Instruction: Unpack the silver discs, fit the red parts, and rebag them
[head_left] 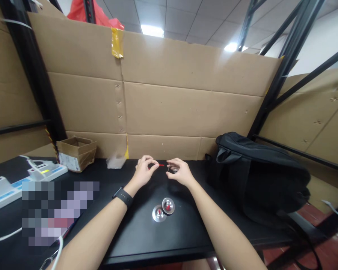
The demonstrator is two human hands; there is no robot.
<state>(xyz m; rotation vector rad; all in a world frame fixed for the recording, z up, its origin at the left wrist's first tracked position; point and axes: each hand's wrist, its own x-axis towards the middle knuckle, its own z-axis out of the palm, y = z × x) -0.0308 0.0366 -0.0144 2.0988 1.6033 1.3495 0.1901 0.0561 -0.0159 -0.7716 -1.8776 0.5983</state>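
Keeping steady helped us: our left hand [143,171] pinched a thin red rod [161,165]; our half-curled right hand [181,171] apparently held a round silver metal disc [174,170].

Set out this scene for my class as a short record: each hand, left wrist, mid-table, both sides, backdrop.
Left hand: pinches a thin red piece
Right hand: holds a shiny piece, shape unclear
Left wrist: dark watch
Mid-table: two silvery discs with red centres, one overlapping the other
Left side: cardboard box, white power strip
Right side: black bag
Backdrop: cardboard wall
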